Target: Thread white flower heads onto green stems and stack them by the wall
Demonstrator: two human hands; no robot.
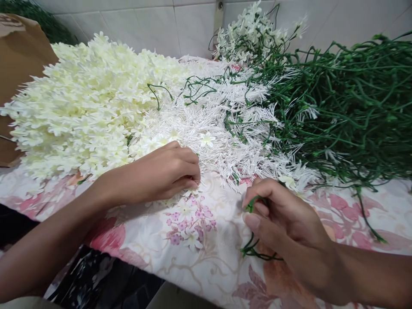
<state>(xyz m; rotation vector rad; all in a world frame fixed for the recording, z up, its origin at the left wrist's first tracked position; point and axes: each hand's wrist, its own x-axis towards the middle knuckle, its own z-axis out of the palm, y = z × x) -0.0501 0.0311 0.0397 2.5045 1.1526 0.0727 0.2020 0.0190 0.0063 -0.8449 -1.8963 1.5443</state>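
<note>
My right hand [283,227] pinches a green plastic flower stem [252,249] between thumb and forefinger, its thin branches hanging below the fingers. My left hand [167,171] rests at the front edge of the piles with its fingers curled together and pointing down. Whatever its fingertips hold, if anything, is hidden from me. Beside and behind it spreads a big heap of cream-white artificial flower heads [86,103]. Thin white stamens [206,124] lie in a pile between the flower heads and a large heap of green stems [347,107] on the right.
A floral tablecloth [219,266] covers the table, with a few loose blossoms [192,239] on it. Flowers on stems [254,34] stand bunched at the back against a tiled wall [154,25]. A brown cardboard box [25,51] is at far left. Black plastic [99,274] shows below the table edge.
</note>
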